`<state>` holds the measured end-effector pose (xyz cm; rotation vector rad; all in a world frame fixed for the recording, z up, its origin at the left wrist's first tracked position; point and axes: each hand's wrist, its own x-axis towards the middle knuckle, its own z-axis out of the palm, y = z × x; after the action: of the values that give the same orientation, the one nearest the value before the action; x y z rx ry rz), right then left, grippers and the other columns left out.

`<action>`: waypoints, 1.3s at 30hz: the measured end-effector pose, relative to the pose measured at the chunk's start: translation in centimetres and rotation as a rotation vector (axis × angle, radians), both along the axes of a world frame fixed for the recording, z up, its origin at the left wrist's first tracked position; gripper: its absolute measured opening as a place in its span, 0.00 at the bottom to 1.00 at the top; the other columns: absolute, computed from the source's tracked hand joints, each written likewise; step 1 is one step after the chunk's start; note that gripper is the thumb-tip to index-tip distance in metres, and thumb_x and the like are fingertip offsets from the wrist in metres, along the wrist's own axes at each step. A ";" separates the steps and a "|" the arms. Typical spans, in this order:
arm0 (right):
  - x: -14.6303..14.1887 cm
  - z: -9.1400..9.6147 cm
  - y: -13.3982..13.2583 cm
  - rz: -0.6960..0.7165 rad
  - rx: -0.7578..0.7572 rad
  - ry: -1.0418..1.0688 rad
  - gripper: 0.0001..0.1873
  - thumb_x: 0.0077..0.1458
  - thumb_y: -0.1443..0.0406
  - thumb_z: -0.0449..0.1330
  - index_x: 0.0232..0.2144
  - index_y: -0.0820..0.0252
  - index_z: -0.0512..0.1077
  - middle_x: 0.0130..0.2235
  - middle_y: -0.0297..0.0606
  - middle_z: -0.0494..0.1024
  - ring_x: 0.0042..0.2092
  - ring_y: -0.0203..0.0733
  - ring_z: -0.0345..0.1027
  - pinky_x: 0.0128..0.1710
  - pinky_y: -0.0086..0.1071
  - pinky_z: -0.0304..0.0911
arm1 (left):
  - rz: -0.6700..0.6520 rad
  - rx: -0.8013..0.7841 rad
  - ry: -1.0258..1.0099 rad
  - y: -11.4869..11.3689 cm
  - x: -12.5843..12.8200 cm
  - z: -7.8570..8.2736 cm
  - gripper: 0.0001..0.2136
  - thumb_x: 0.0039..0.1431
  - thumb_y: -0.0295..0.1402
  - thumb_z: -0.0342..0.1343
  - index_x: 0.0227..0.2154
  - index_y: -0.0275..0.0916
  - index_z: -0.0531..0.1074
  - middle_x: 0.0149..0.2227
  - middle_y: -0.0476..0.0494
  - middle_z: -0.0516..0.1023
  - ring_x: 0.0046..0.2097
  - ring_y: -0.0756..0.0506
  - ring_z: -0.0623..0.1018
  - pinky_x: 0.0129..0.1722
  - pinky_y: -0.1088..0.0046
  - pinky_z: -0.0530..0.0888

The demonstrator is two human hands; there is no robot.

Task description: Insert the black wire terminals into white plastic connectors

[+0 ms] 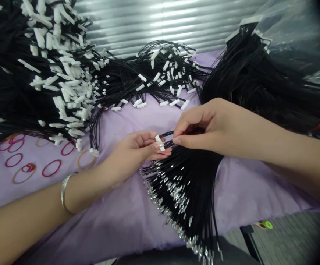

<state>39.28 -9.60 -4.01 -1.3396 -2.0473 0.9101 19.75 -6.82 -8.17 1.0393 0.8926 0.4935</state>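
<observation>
My left hand (138,151) pinches a small white plastic connector (159,142) between thumb and fingers at the middle of the view. My right hand (204,127) is closed in a pinch on thin black wires (167,134) whose ends meet the connector. Below both hands a fan of loose black wires with bare metal terminals (182,195) spreads toward the near edge. A silver bangle (64,191) sits on my left wrist.
A large heap of black wires fitted with white connectors (60,73) fills the left and back. A thick bundle of black wires (248,81) lies at the right, partly in a clear plastic bag (295,33). Red and orange rubber bands (33,165) lie on the purple cloth (127,213).
</observation>
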 end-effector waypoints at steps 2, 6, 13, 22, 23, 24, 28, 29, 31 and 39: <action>0.1 -0.4 0.3 -0.046 -0.005 -0.025 0.05 0.46 0.70 0.61 0.23 0.62 0.77 0.23 0.32 0.76 0.23 0.30 0.64 0.21 0.26 0.56 | -0.014 0.013 -0.005 0.0 -0.1 -0.1 0.03 0.55 0.25 0.59 0.33 0.33 0.73 0.32 0.46 0.80 0.37 0.52 0.80 0.45 0.78 0.75; 0.2 -1.2 0.6 -0.079 -0.027 -0.062 0.05 0.44 0.71 0.61 0.21 0.62 0.76 0.20 0.29 0.73 0.21 0.28 0.60 0.19 0.26 0.52 | -0.051 0.030 -0.026 0.0 -0.2 -0.3 0.04 0.55 0.27 0.60 0.34 0.34 0.74 0.33 0.48 0.80 0.38 0.52 0.80 0.45 0.78 0.75; 0.4 -1.7 0.3 -0.068 -0.026 -0.034 0.06 0.46 0.70 0.60 0.21 0.61 0.76 0.21 0.30 0.73 0.22 0.30 0.60 0.20 0.28 0.51 | -0.059 0.035 -0.013 0.1 -0.2 -0.3 0.05 0.54 0.28 0.61 0.35 0.35 0.75 0.32 0.49 0.80 0.38 0.52 0.81 0.43 0.80 0.75; 0.3 -2.1 0.1 -0.075 0.038 -0.020 0.06 0.45 0.73 0.60 0.22 0.61 0.76 0.23 0.31 0.74 0.24 0.30 0.63 0.23 0.29 0.55 | -0.062 0.012 0.007 0.0 -0.1 -0.1 0.04 0.56 0.27 0.59 0.35 0.35 0.74 0.32 0.48 0.81 0.37 0.52 0.81 0.41 0.81 0.75; 0.3 -2.1 0.1 -0.075 0.044 -0.020 0.05 0.45 0.73 0.60 0.22 0.61 0.76 0.23 0.31 0.74 0.24 0.30 0.63 0.23 0.28 0.56 | -0.062 0.008 -0.005 0.0 -0.2 -0.1 0.04 0.56 0.27 0.60 0.34 0.35 0.74 0.32 0.49 0.81 0.37 0.52 0.81 0.40 0.82 0.75; 0.3 -2.1 0.0 -0.077 0.051 -0.020 0.05 0.45 0.73 0.61 0.22 0.62 0.75 0.23 0.31 0.74 0.24 0.30 0.63 0.23 0.28 0.56 | -0.063 0.004 -0.013 0.0 -0.2 -0.1 0.03 0.55 0.27 0.60 0.34 0.35 0.74 0.31 0.49 0.81 0.37 0.53 0.81 0.40 0.82 0.74; 0.0 -2.2 -0.1 -0.072 0.142 -0.042 0.04 0.45 0.73 0.62 0.22 0.62 0.75 0.25 0.32 0.74 0.27 0.30 0.63 0.26 0.28 0.56 | -0.054 -0.014 -0.007 0.0 -0.2 0.0 0.04 0.55 0.26 0.59 0.34 0.34 0.74 0.32 0.48 0.81 0.37 0.53 0.81 0.41 0.81 0.75; 0.0 -2.3 -0.2 -0.065 0.173 -0.055 0.04 0.45 0.73 0.62 0.22 0.63 0.75 0.25 0.32 0.73 0.27 0.30 0.63 0.27 0.28 0.56 | -0.046 -0.020 -0.003 0.1 -0.2 0.0 0.04 0.55 0.26 0.60 0.35 0.34 0.74 0.32 0.48 0.81 0.37 0.52 0.81 0.42 0.81 0.75; -0.1 -2.3 -0.2 -0.054 0.216 -0.071 0.04 0.45 0.74 0.62 0.22 0.63 0.74 0.25 0.32 0.73 0.27 0.30 0.63 0.28 0.28 0.56 | -0.034 -0.028 0.007 0.1 -0.2 0.1 0.04 0.54 0.26 0.60 0.34 0.35 0.74 0.32 0.48 0.81 0.37 0.52 0.81 0.42 0.81 0.75; -0.2 -2.7 -0.4 -0.029 0.263 -0.048 0.05 0.49 0.73 0.61 0.24 0.64 0.75 0.26 0.33 0.73 0.28 0.30 0.64 0.29 0.27 0.57 | -0.028 -0.062 -0.005 0.2 -0.2 0.2 0.01 0.55 0.24 0.60 0.31 0.34 0.74 0.30 0.47 0.81 0.35 0.52 0.81 0.39 0.82 0.75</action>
<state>39.09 -10.01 -6.72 -1.2549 -2.0934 0.5767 19.58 -6.61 -7.95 0.9922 0.8831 0.4420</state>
